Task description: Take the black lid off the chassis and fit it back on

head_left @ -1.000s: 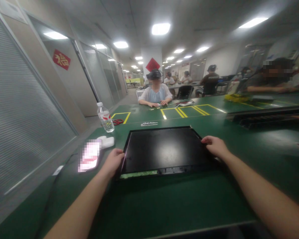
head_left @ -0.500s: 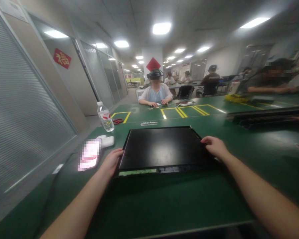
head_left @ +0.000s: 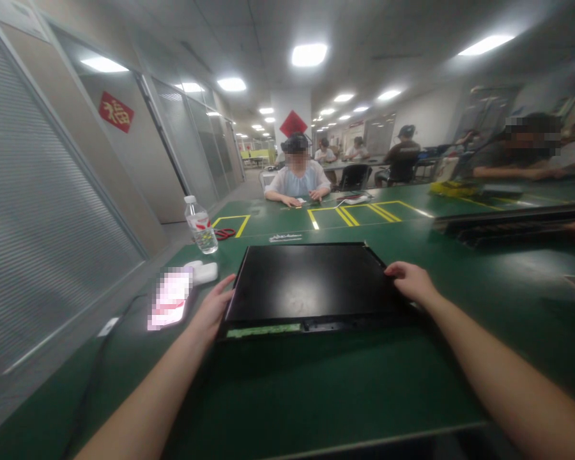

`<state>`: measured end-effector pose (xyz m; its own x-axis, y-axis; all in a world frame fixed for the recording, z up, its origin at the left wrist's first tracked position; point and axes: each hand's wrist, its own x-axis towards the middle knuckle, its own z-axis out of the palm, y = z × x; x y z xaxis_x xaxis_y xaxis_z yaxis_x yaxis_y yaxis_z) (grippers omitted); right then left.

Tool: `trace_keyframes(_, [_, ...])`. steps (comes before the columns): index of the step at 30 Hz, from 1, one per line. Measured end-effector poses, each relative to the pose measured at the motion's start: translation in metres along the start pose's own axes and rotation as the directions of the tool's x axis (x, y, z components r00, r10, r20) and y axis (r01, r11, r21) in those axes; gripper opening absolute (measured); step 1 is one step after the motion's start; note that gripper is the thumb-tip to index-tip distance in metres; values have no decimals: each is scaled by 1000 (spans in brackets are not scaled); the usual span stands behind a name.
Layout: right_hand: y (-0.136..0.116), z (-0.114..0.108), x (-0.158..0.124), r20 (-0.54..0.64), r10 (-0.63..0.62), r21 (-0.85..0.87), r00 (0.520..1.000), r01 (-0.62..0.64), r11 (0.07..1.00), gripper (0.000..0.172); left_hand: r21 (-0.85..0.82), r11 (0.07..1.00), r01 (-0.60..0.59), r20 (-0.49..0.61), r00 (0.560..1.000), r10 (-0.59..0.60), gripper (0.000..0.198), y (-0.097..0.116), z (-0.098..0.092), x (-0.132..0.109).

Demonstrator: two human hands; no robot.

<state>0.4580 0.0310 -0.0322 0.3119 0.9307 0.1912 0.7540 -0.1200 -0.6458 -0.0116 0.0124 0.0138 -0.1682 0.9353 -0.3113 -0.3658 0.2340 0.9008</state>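
I find the panel (head_left: 301,281) between my fingers (head_left: 397,271) smooth, satin-finished; the desk (head_left: 335,383) beneath it smooth, semi-gloss; the bottle (head_left: 202,231) left of it clear, glossy plastic.

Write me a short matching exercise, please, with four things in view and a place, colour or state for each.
1. Panel
2. Bottle
3. Scissors
4. Phone

A. Lit, pinkish-white
B. Between the left hand and right hand
C. Red-handled
D. Clear, white-capped

Pairs: 1-B, 2-D, 3-C, 4-A
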Motion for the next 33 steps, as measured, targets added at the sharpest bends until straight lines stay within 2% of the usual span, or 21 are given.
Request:
trace_keyframes(5, [5, 1, 3, 6, -9, 11, 1000, 9, 1000, 41, 25, 999, 22, 31, 999, -23, 68, 1, 1, -3])
trace_keyframes(13, [1, 0, 1, 16, 9, 30, 1000, -10, 999, 40, 113, 993, 31, 86, 995, -41, 36, 6, 1, -11])
trace_keyframes(19, [4, 2, 2, 17, -4, 21, 1000, 3, 1000, 40, 147, 989, 4, 88, 996, -17, 38, 5, -2, -10])
trace_keyframes(24, [3, 1, 2, 7, -16, -4, 1000, 16, 1000, 39, 127, 992, 14, 122, 992, -30, 44, 10, 2, -16])
trace_keyframes(33, [0, 0, -1, -2, -18, 6, 1000, 18, 1000, 34, 165, 986, 16, 70, 997, -28, 42, 9, 3, -16])
